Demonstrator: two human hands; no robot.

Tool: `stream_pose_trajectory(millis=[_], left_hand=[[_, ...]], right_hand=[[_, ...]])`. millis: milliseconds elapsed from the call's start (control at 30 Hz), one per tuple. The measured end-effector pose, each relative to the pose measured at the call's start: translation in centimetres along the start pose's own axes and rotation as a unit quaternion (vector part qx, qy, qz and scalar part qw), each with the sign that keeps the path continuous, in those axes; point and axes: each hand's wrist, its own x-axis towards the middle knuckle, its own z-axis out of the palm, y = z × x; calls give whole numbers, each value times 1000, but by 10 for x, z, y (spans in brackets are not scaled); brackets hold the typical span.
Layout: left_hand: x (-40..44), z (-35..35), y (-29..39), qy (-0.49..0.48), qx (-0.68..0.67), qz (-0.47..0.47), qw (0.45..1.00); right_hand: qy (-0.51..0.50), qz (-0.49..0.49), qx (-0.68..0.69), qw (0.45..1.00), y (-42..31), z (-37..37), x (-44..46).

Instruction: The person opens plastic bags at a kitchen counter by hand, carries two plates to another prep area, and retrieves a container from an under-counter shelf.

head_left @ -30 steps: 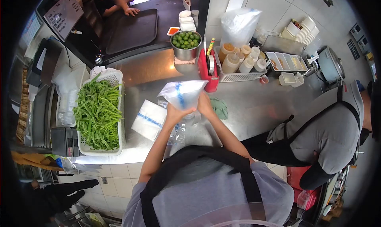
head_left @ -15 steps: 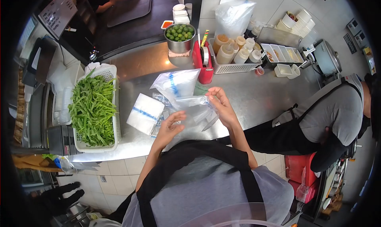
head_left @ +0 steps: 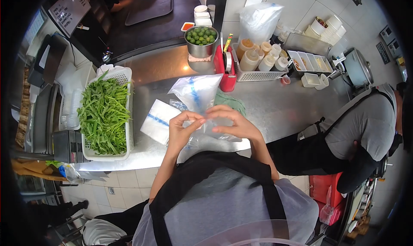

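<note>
Head view: steel counter (head_left: 279, 108) seen from above, the person's two bare hands meeting over its near part.
Left hand (head_left: 180, 126): thumb and forefinger nearly together, a narrow gap at the tips; cannot tell whether film is pinched between them.
Right hand (head_left: 241, 125): forefinger reaches the left fingertips, thumb set apart below it, a wider gap between; grip on the film cannot be told.
Clear plastic film (head_left: 217, 133): below and between the hands, over the counter; edges hard to make out.
Blue-striped bag (head_left: 195, 91): pale, just beyond the fingertips, on the counter.
White folded stack (head_left: 160, 122): blue band across it, lying left of the left hand.
Green cloth (head_left: 233, 102): crumpled, just beyond the right hand.
White crate (head_left: 130, 136): far left, heaped with leafy greens (head_left: 105, 117).
Metal pot (head_left: 201, 51): full of small green fruits (head_left: 201, 34), beside a red holder (head_left: 225, 72).
Bottle basket (head_left: 260, 76): right of the holder, squeeze bottles (head_left: 249, 61) upright inside.
Co-worker (head_left: 359, 121): grey shirt, dark apron, at right, well apart from the hands.
</note>
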Motion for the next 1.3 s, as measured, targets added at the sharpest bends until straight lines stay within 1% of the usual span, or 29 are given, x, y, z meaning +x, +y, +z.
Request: stream_pose_trajectory(millis=[67,167,267,367,467,600,633,700,767,800,867,900,1000,1033,1100,1133,1200,1233,1267,1300], left_hand=[[4,3,4,30,-37,-46,998],[8,6,12,56,-145,-39,987],[8,-2,1,26,-142,-55,988],[10,-8,-9,14,-105,-21,994],[10,-2,-2,26,-66,-20,997],[9,-3,-10,-21,-7,-19,1000],[9,-2,-11,-38,-13,-30,999],[11,0,-11,-24,-21,24,999],[16,-1,-7,-11,-47,82,995],[17,-3,-6,-6,-82,53,995],[18,-7,-4,2,-153,-9,988],[17,-4,-2,-14,-204,-39,978],[7,19,18,-59,-155,-40,985],[7,16,5,-134,-67,-30,988],[8,11,-16,-216,68,15,974],[9,8,-22,-255,135,37,957],[10,-2,-26,-268,47,17,962],[12,-4,-25,-273,3,7,962],[13,-4,-22,-250,-151,-43,956],[14,-5,-13,-219,-301,-92,923]], right_hand=[[-24,-32,15,999,12,5,5],[67,13,67,995,16,3,9],[74,18,30,997,4,-4,8],[76,-12,21,997,8,-7,7],[91,13,5,996,10,-8,5],[100,11,-30,994,10,-13,8],[102,19,-15,994,12,-12,8],[106,38,15,994,16,-11,9],[84,-9,-1,996,12,-11,13],[75,-30,-9,997,10,-10,13],[81,-10,59,995,12,-7,14],[83,0,93,992,13,-6,14],[154,32,179,971,13,-7,15],[187,33,205,960,11,-8,15],[251,35,256,933,2,-12,14],[267,19,256,929,-1,-16,14],[301,-15,255,919,-9,-24,12],[320,-29,230,918,-18,-25,13],[348,-30,204,915,-18,-25,14],[375,-30,178,909,-18,-24,14]])
